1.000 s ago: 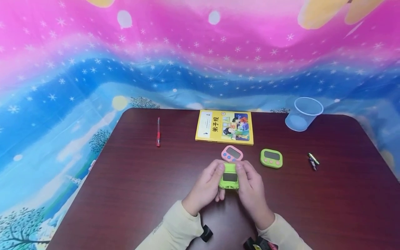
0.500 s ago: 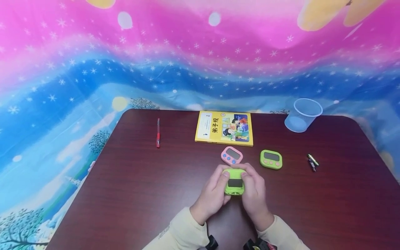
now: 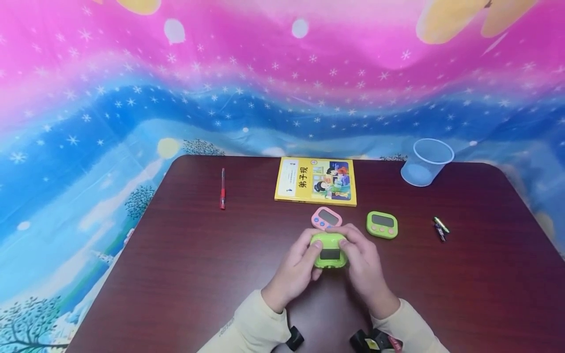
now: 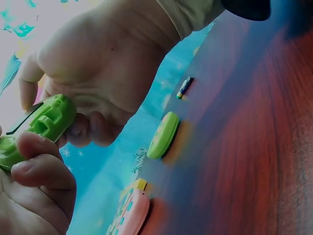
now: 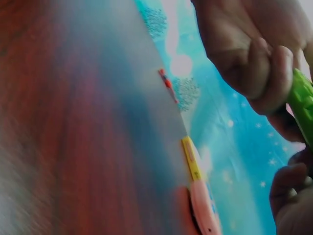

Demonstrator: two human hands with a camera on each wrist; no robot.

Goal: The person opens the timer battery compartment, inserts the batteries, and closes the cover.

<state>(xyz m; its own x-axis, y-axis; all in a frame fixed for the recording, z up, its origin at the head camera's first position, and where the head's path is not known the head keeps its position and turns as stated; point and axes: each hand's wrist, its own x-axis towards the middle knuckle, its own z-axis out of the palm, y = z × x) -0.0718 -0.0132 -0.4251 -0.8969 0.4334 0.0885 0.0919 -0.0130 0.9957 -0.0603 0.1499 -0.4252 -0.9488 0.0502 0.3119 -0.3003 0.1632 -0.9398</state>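
Both hands meet at the front middle of the table, holding a bright green digital timer [image 3: 329, 241] between them. My left hand [image 3: 292, 268] grips its left side, thumb on the front face beside the dark screen. My right hand [image 3: 365, 267] grips the right side in the same way. An edge of the timer [image 4: 51, 117] with a moulded recess shows in the left wrist view. Just beyond the fingers lies a pink timer [image 3: 325, 216] with blue buttons, partly covered by the hands. A second green timer [image 3: 382, 225] with pink buttons lies to its right.
A yellow picture book [image 3: 315, 181] lies at the back middle of the table. Left of it is a red pen [image 3: 222, 189]. A clear plastic cup [image 3: 425, 164] stands at the back right, with two small slim battery-like cylinders [image 3: 440, 229] in front of it.
Both hands still hold the green timer. It dipped toward the person, then rose slightly again, and its tilt has changed. The things lying on the table have stayed put.
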